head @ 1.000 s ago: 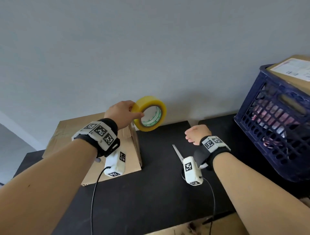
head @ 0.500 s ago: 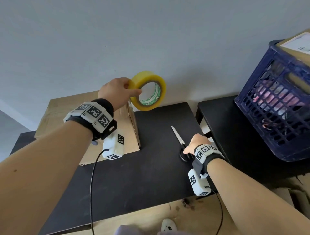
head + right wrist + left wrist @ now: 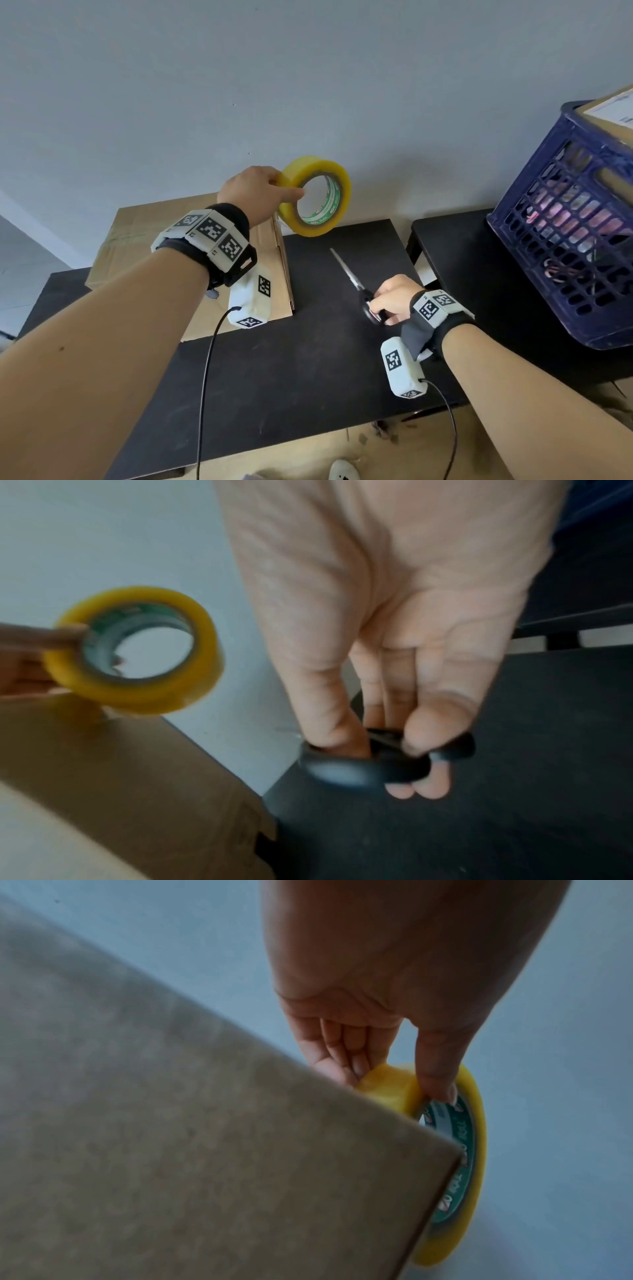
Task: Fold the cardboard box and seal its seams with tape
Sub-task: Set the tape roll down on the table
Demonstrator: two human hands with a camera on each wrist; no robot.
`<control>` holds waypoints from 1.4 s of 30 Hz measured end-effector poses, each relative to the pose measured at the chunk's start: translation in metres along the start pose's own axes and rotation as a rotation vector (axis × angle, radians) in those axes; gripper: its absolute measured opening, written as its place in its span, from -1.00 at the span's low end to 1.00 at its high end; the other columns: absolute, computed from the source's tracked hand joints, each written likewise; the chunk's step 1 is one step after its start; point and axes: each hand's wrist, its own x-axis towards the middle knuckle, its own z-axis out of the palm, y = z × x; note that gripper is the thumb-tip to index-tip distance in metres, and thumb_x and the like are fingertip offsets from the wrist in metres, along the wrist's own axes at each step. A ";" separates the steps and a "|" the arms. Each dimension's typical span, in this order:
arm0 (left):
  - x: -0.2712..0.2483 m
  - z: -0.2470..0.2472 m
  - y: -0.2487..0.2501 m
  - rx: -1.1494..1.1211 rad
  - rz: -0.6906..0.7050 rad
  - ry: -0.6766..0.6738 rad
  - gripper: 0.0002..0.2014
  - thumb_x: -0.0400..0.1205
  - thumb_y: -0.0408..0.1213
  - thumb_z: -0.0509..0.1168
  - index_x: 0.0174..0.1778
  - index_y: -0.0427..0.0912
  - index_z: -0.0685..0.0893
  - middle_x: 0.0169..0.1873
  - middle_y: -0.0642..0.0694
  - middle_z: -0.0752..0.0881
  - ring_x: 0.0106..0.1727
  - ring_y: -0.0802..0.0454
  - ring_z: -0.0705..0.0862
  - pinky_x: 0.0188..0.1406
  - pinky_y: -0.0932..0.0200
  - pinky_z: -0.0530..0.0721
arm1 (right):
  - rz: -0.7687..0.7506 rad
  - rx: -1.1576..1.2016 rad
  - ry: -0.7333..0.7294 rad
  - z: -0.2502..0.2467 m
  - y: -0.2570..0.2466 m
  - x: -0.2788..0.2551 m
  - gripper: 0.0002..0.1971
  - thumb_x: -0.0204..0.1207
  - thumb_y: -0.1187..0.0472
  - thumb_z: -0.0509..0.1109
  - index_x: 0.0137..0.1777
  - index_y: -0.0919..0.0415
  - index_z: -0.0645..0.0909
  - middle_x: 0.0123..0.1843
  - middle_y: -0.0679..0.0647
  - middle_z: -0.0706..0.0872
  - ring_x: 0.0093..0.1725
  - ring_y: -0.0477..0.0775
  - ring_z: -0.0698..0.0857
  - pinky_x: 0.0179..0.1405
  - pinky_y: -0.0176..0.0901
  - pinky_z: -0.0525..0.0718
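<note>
The brown cardboard box [image 3: 191, 233] stands on the black table [image 3: 291, 370] at the left, closed on top; it fills the lower left of the left wrist view [image 3: 171, 1137]. My left hand [image 3: 257, 192] holds a yellow tape roll [image 3: 317, 195] in the air just past the box's right edge, thumb inside the core [image 3: 436, 1074]. The roll also shows in the right wrist view [image 3: 137, 650]. My right hand [image 3: 390, 301] grips the black handles of a pair of scissors [image 3: 356, 281] lying on the table, fingers through the loops [image 3: 387, 761]. The blades point toward the back wall.
A dark blue plastic crate [image 3: 565, 233] with a cardboard parcel [image 3: 609, 106] on top sits on a second black table [image 3: 479, 274] at the right. A grey wall stands close behind. Cables run from both wrist cameras over the front edge.
My right hand moved back toward me from beside the scissor blades and took hold of the handles. The left hand kept the tape roll raised by the box.
</note>
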 end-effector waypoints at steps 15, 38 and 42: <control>-0.005 -0.002 0.011 -0.178 0.061 0.026 -0.58 0.53 0.04 0.39 0.23 -0.10 0.66 0.02 0.00 0.65 0.02 0.00 0.56 -0.02 0.12 0.46 | -0.167 0.247 -0.207 -0.023 -0.036 -0.066 -0.56 0.44 -0.20 0.41 -0.10 0.22 0.56 -0.31 0.08 0.60 -0.35 -0.02 0.56 0.02 -0.09 0.71; 0.002 0.003 0.012 -0.075 0.066 0.020 -0.56 0.54 0.11 0.34 0.20 -0.12 0.64 -0.01 -0.05 0.65 -0.04 -0.02 0.56 -0.11 0.09 0.48 | -0.214 0.321 -0.048 -0.014 -0.082 -0.065 -0.72 0.62 0.13 0.33 -0.32 0.15 0.65 -0.30 0.15 0.72 -0.49 -0.01 0.54 -0.58 -0.32 0.44; 0.004 0.001 0.014 -0.108 0.041 0.010 -0.56 0.54 0.12 0.34 0.19 -0.13 0.64 -0.06 -0.05 0.64 -0.05 -0.03 0.58 -0.11 0.09 0.49 | -0.165 0.309 -0.056 -0.017 -0.077 -0.055 -0.74 0.59 0.08 0.36 -0.25 0.22 0.66 -0.22 0.22 0.74 -0.45 0.04 0.53 -0.58 -0.32 0.41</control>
